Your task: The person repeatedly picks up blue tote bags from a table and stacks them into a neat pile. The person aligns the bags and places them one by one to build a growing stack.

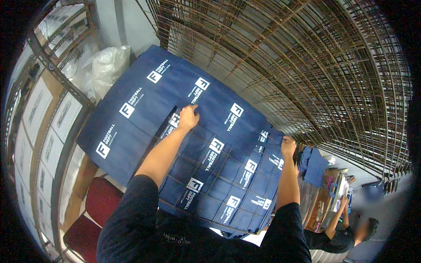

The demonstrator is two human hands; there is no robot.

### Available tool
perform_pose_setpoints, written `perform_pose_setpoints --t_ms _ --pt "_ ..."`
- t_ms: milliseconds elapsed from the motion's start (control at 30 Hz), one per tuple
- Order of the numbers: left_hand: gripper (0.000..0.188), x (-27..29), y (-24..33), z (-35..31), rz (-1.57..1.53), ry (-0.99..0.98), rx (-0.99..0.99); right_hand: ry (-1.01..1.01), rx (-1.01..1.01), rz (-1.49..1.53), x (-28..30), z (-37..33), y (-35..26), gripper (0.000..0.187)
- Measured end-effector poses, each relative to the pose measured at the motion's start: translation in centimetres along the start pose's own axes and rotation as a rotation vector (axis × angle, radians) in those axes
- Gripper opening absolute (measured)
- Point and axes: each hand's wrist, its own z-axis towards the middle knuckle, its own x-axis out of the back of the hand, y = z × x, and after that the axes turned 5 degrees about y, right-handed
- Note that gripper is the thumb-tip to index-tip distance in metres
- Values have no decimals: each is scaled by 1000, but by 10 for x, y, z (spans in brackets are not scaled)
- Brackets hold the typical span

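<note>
Dark blue flat fabric pieces (144, 94) with white printed logos cover the surface in front of me. A thin wire rack shelf (228, 176) lies across the nearer part, and more printed blue pieces show through its grid. My left hand (189, 117) is closed at the far left part of this grid, above the blue fabric, fingers curled. My right hand (288, 146) is closed at the grid's far right corner. The exact grip of both hands is partly hidden by the fingers.
Many raised wire shelves (272, 52) stand stacked behind the fabric. White cartons (48, 144) fill a shelf at left, near a clear plastic bag (109, 68) and red chairs (103, 197). Another person (344, 236) works at a cluttered bench (322, 206) on the right.
</note>
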Motion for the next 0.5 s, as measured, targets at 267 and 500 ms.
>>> perform_pose_setpoints --t_ms 267,500 --pt "34 3 2 2 22 11 15 -2 -40 65 5 4 -20 18" --pt "33 2 -2 -3 36 51 -16 -52 -110 45 6 6 -31 18"
